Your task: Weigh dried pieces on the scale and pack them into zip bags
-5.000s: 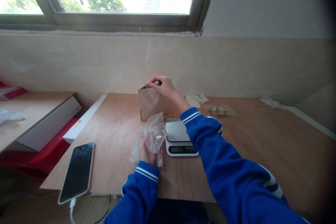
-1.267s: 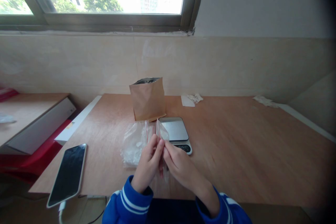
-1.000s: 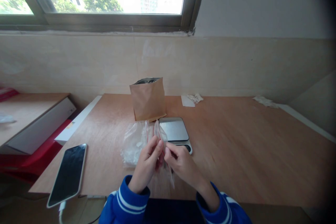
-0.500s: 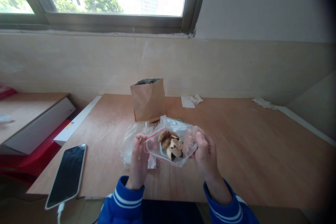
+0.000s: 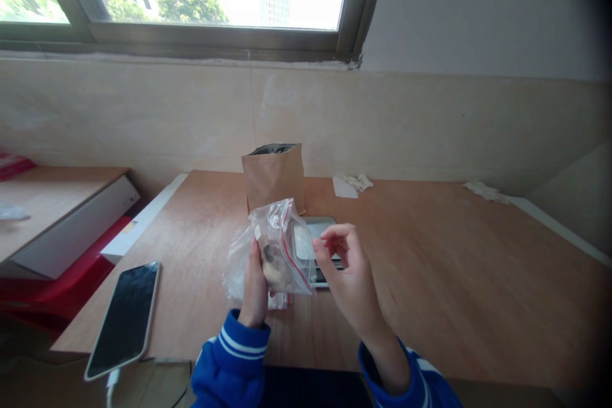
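A clear zip bag (image 5: 275,248) with a red seal line hangs above the table, tilted, with pale and dark brown dried mushrooms (image 5: 276,274) inside. My left hand (image 5: 255,287) grips it by its left side. To the right of the red seal is my right hand (image 5: 347,268), its thumb and bent fingers a little apart and nothing seen between them. Whether the thumb tip touches the bag's edge, I cannot tell. Behind the bag, a silver kitchen scale (image 5: 319,227) shows in part. Other clear zip bags (image 5: 234,271) lie on the table under my left hand.
A brown paper pouch (image 5: 273,178) stands upright with its top open. On the left lies a phone (image 5: 124,319) with a white cable (image 5: 111,382). White paper (image 5: 345,187) and crumpled tissue (image 5: 359,183) are by the wall. Another table (image 5: 62,194) stands farther left.
The bag of mushrooms has turned and moved left, its red seal now facing right. My right hand has let go of it, and my left hand now grips it. The scale has come into view.
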`<state>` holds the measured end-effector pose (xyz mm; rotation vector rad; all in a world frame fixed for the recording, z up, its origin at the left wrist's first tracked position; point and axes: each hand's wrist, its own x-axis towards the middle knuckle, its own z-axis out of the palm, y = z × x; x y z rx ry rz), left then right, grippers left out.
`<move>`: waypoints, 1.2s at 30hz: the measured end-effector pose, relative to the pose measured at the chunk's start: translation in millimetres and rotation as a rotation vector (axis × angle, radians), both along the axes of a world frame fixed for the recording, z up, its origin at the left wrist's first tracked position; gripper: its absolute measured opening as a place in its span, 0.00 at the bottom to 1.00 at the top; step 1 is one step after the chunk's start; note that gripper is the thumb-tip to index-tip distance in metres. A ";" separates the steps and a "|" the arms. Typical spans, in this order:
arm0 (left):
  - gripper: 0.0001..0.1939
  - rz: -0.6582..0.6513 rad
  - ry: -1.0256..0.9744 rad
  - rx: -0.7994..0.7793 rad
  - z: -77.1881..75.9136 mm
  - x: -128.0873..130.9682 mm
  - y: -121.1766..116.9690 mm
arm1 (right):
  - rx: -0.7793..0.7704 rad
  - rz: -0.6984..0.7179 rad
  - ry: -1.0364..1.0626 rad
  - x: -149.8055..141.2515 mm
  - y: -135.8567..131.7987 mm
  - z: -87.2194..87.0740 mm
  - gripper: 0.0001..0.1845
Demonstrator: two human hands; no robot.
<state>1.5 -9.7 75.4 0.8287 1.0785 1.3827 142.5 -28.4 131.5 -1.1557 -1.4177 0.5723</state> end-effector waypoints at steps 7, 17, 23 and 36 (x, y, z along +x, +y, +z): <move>0.33 0.077 0.154 0.027 -8.0 -1.5 8.8 | -0.230 0.439 -0.035 -7.5 28.1 -4.5 0.13; 0.33 0.079 0.068 0.000 -52.0 -2.8 20.5 | -0.357 0.569 -0.064 -13.3 49.5 -44.1 0.20; 0.33 0.060 -0.218 -0.083 -66.7 -8.5 29.5 | -0.383 0.501 0.102 -7.2 58.9 -56.9 0.20; 0.24 0.050 -0.646 -0.119 -53.0 -10.3 23.9 | 0.410 0.302 0.017 -21.8 173.0 62.6 0.10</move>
